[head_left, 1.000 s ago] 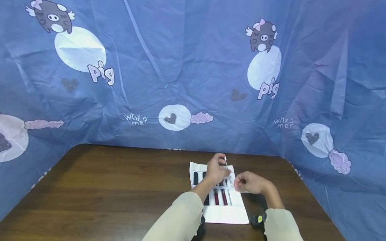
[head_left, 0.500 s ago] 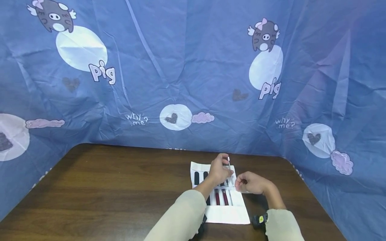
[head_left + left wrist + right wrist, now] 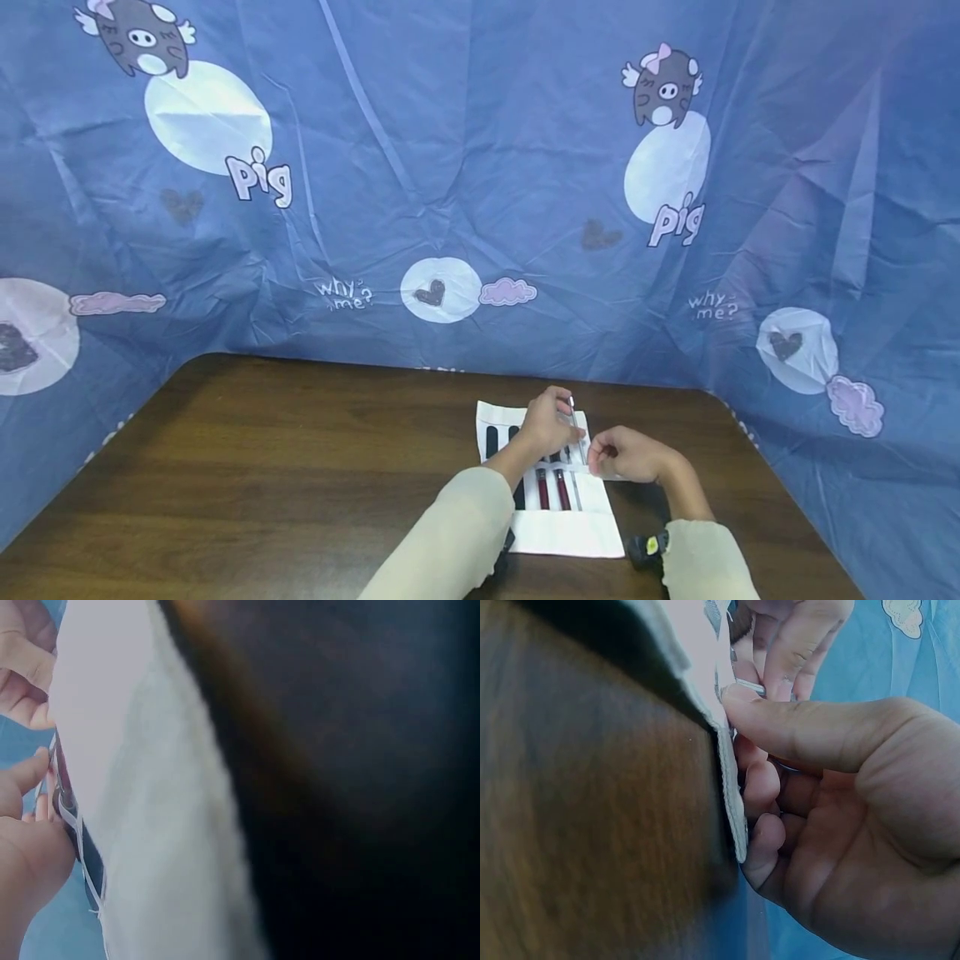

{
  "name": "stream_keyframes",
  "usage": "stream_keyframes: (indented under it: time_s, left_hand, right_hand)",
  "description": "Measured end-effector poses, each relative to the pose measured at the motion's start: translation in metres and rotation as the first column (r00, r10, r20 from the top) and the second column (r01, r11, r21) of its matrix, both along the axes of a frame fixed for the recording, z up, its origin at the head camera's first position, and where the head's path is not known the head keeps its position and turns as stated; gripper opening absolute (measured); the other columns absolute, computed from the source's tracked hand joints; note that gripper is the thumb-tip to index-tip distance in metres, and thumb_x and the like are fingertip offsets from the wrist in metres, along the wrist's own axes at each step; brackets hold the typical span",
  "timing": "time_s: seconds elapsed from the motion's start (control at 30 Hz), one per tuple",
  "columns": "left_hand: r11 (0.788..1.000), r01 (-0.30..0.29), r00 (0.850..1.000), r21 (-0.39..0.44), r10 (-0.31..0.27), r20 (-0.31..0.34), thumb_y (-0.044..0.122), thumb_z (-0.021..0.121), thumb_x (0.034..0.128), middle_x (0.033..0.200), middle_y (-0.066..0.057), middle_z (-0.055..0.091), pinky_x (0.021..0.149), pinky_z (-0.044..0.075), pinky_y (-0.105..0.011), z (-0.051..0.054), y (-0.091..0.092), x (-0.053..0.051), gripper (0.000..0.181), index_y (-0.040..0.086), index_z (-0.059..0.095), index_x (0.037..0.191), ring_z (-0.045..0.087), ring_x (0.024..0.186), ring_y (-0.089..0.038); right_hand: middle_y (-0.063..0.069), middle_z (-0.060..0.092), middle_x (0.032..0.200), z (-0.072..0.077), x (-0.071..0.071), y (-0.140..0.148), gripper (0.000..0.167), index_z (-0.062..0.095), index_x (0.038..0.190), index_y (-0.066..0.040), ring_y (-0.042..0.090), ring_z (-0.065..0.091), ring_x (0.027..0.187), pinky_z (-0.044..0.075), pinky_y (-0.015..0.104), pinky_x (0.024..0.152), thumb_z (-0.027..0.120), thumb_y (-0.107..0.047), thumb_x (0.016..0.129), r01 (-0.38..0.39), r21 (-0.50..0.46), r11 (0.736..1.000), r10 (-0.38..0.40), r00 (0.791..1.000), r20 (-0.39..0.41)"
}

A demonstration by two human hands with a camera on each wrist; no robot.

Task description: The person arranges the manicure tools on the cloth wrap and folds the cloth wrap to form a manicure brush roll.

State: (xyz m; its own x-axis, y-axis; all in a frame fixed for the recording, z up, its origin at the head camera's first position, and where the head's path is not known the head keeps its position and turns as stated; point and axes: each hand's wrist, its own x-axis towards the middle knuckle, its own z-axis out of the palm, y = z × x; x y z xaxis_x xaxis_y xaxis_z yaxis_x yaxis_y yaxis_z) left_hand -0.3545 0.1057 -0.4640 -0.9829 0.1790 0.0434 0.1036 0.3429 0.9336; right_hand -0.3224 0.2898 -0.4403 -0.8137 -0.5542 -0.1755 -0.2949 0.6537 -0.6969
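A white cloth tool roll (image 3: 567, 534) lies unfolded on the table, its slots holding black pieces (image 3: 491, 442) and slim tools with dark red handles (image 3: 543, 492). Over its far right part, my left hand (image 3: 547, 423) holds a thin silvery stick (image 3: 582, 450) with a white top end, tilted, its lower end at the cross band. At the roll's right edge my right hand (image 3: 628, 456) pinches the cloth. In the right wrist view the thumb (image 3: 795, 727) lies on the cloth edge (image 3: 731, 787), with fingers curled beside it. Exactly where the stick's lower tip sits is unclear.
The brown wooden table (image 3: 262, 467) stretches far to the left of the roll. A blue printed curtain (image 3: 450, 167) hangs behind and along the sides. A dark wrist device (image 3: 643, 548) sits by the right sleeve.
My left hand has shifted slightly right with the stick, whose top stands a little lower. My right hand keeps its pinch on the roll's edge. The whole view has drifted slightly.
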Motion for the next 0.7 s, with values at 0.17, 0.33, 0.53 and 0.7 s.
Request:
stream_keyframes:
  time_s: [0.17,0.33,0.53,0.7]
  left_hand:
    - [0.999,0.017,1.0,-0.033,-0.017,0.022,0.006,0.089,0.0767,0.101,0.002,0.066,0.086,0.053,-0.032,0.0005,-0.0023,0.0011,0.063,0.009,0.059,0.133,0.062,0.087,-0.012]
    - [0.998,0.028,0.999,-0.053,-0.026,0.027,0.007,0.09,0.0762,0.099,0.001,0.067,0.088,0.053,-0.033,0.0001,-0.0025,-0.0006,0.062,0.008,0.061,0.131,0.062,0.087,-0.013]
    - [0.997,0.029,0.999,-0.078,-0.026,0.04,0.007,0.091,0.0747,0.094,0.003,0.066,0.086,0.053,-0.032,-0.0001,-0.0013,-0.0028,0.06,0.008,0.063,0.128,0.062,0.084,-0.012]
    - [0.996,0.038,0.999,-0.075,-0.036,0.027,0.006,0.091,0.0747,0.091,0.002,0.067,0.083,0.053,-0.03,-0.0005,-0.0018,-0.0027,0.056,0.006,0.066,0.125,0.062,0.079,-0.01]
  right_hand:
    - [0.003,0.059,0.079,-0.0007,0.0004,-0.0002,0.007,0.067,0.091,-0.001,0.018,0.053,0.075,0.044,0.029,0.065,0.065,0.004,0.089,0.006,0.006,1.0,-0.006,1.0,0.005]
    - [0.003,0.059,0.079,-0.0004,0.0,-0.0003,0.006,0.067,0.091,-0.001,0.017,0.053,0.074,0.045,0.028,0.064,0.066,0.004,0.089,0.008,0.011,1.0,-0.008,1.0,0.003]
    - [0.002,0.06,0.08,-0.0008,-0.0002,-0.0008,0.006,0.067,0.091,-0.003,0.018,0.053,0.075,0.044,0.03,0.065,0.065,0.003,0.089,0.023,0.027,0.999,-0.023,1.0,0.005]
    - [0.002,0.06,0.079,-0.0023,-0.0005,0.0001,0.007,0.067,0.091,-0.003,0.018,0.053,0.075,0.044,0.029,0.064,0.064,0.003,0.089,0.021,0.031,0.999,-0.02,1.0,-0.009]
